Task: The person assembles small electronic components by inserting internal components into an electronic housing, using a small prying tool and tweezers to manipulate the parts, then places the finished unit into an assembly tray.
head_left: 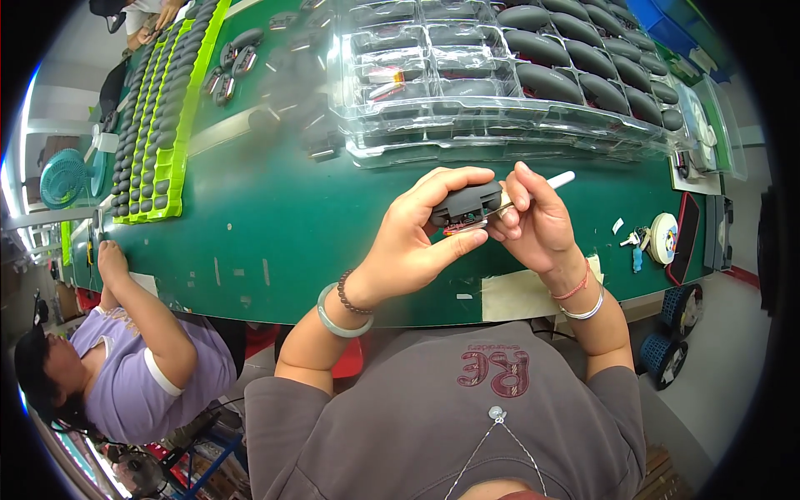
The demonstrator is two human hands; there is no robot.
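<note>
My left hand [408,233] is closed around a dark grey rounded plastic housing [468,202], raised above the table. Red and metallic parts show in its open underside. Pinched in my right hand [546,233] is a slim pen-like tool [562,179] with a white end pointing up to the right. Its other end runs toward the housing's right side, where my fingertips hide whether the two touch. Beyond my hands, clear plastic trays [500,125] hold many similar dark housings [546,83].
Bright green racks [172,179] of dark pieces stand at the left of the green table [250,250]. Loose housings [242,62] lie beside them. A paper sheet [521,296] and keys with a round charm [662,237] lie at right. A co-worker [158,367] sits at left.
</note>
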